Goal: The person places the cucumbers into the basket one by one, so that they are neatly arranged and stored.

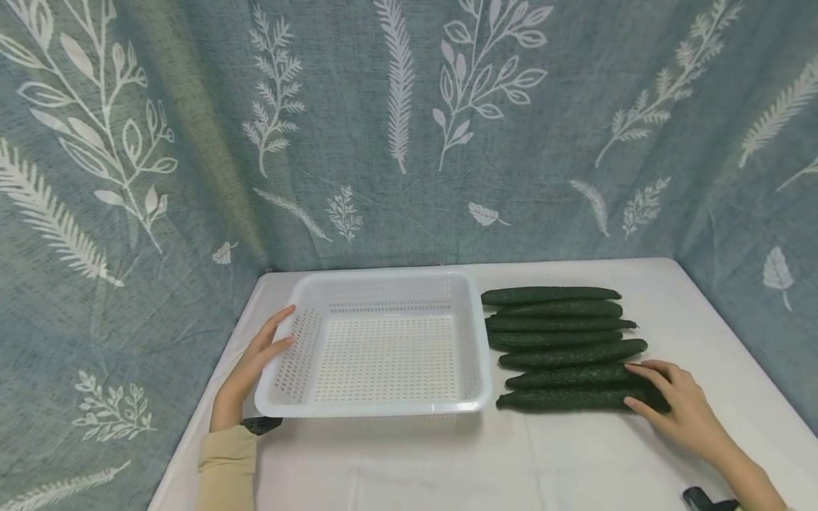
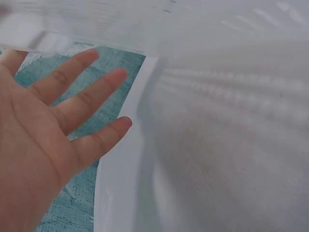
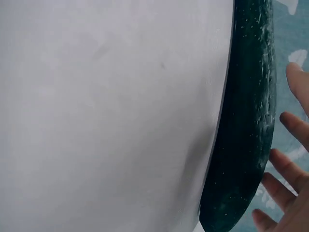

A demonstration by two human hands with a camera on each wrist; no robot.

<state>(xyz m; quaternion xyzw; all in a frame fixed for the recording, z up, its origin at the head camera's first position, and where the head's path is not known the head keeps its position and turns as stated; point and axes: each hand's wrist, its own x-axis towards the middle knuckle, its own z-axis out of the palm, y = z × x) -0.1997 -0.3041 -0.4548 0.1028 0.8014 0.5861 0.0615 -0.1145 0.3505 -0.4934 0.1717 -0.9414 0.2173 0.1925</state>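
Observation:
A white perforated plastic basket [image 1: 371,409] stands empty on the white table. My left hand [image 1: 287,325] lies beside its left rim with straight fingers, the thumb touching the rim; the left wrist view shows that hand [image 2: 91,106] spread next to the basket wall [image 2: 231,121]. Right of the basket, several dark green cucumbers [image 1: 556,323] lie side by side. My right hand [image 1: 645,387] hovers over the right ends of the two nearest ones. Its spread fingers [image 3: 285,164] are beside the nearest cucumber [image 3: 246,121] and do not close round it.
The table [image 1: 447,461] is covered in white cloth, and a blue-grey leaf-patterned curtain [image 1: 409,142] hangs close behind it and along both sides. A black wrist device [image 1: 262,424] sits on my left wrist and another [image 1: 703,500] on my right.

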